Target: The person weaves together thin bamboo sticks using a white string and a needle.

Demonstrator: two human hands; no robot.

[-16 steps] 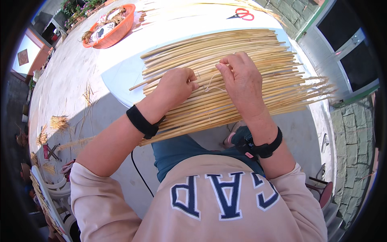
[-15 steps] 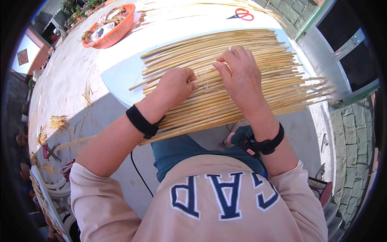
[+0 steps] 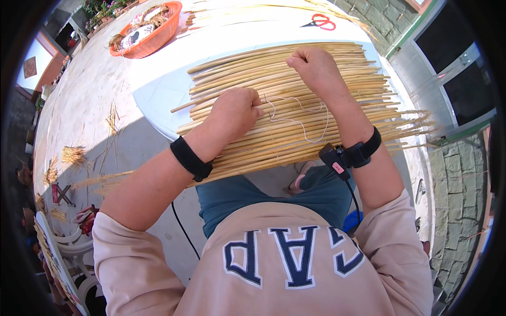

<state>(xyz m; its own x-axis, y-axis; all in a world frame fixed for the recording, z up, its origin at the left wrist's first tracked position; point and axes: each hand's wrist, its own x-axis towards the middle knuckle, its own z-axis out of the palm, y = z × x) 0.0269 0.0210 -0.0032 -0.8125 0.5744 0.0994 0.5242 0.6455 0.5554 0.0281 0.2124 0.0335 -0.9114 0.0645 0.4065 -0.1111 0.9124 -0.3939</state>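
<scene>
Ahead, red-handled scissors (image 3: 317, 23) lie on the white table (image 3: 155, 97) beyond the straw stalks (image 3: 247, 152), an orange basin (image 3: 164, 39) sits far left, and loose white thread (image 3: 303, 125) loops across the stalks. Your left hand (image 3: 234, 113) bends over them, your right hand (image 3: 316, 68) farther out, fingers curled; whether either grips anything I cannot tell. Bare tabletop shows left of the stalks.

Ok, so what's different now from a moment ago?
Your right hand has moved away from you, toward the far edge of the stalks. The white thread now spreads in a wider loop over them; whether that hand holds it isn't clear. Your left hand, the scissors and the orange basin stayed put.
</scene>
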